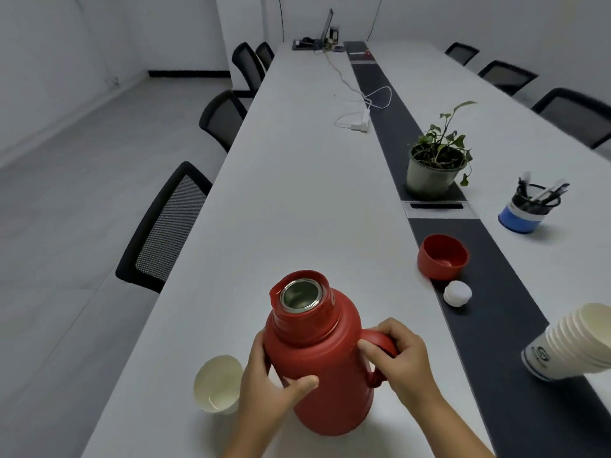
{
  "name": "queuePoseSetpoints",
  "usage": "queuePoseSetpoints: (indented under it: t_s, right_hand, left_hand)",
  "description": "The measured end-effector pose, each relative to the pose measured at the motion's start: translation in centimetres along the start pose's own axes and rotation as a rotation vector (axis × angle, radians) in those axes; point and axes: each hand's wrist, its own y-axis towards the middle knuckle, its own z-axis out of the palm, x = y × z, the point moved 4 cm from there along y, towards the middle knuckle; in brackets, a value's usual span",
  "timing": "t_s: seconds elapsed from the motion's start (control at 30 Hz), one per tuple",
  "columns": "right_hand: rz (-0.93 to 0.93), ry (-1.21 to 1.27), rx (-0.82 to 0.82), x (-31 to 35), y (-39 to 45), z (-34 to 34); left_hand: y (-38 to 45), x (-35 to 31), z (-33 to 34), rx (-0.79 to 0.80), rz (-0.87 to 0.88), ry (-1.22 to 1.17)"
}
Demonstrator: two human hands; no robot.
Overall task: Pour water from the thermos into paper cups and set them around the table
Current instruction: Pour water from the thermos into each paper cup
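Thermos (pixel 317 352) red, uncapped, steel mouth showing.

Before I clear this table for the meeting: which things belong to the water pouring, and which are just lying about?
For the job:
red thermos, held by the left hand and right hand
paper cup
cup stack
red lid
white stopper

Lying about:
potted plant
pen holder
charger and cable
laptop

Two bare hands (pixel 330 368) and forearms, no sleeves or jewellery visible
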Motion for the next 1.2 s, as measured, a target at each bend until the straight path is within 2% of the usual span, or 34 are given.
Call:
queuePoseSetpoints:
  t_s: [0.4, 0.7, 0.83, 0.93, 1.03, 1.1, 1.2]
  right_hand:
    - [-0.001, -0.042, 0.016, -2.8, 8.7, -1.5]
    - [-0.044, -0.069, 0.019, -4.3, 11.4, -1.6]
    - [-0.038, -0.082, 0.009, -3.9, 11.0, -1.5]
    - [-0.046, -0.168, -0.063, -3.1, 9.6, -2.2]
    - [-0.016, -0.183, -0.216, -3.0, 6.3, -5.2]
    - [-0.053, -0.211, -0.318, -2.6, 3.0, -8.6]
    - [-0.129, -0.349, -0.458, -1.8, -1.9, -15.1]
  left_hand:
    - [9.8, -1.3, 3.2, 0.088, 0.074, 0.164]
    - [12.2, -1.2, 4.3, 0.108, 0.091, 0.216]
    - [11.0, -1.1, 4.5, 0.049, 0.077, 0.239]
    - [8.9, -1.4, 5.0, -0.079, 0.063, 0.307]
    - [5.7, -1.8, 6.3, -0.172, 0.103, 0.406]
    - [3.3, -1.9, 8.1, -0.136, 0.159, 0.440]
    - [0.5, -1.5, 12.1, 0.033, 0.223, 0.451]
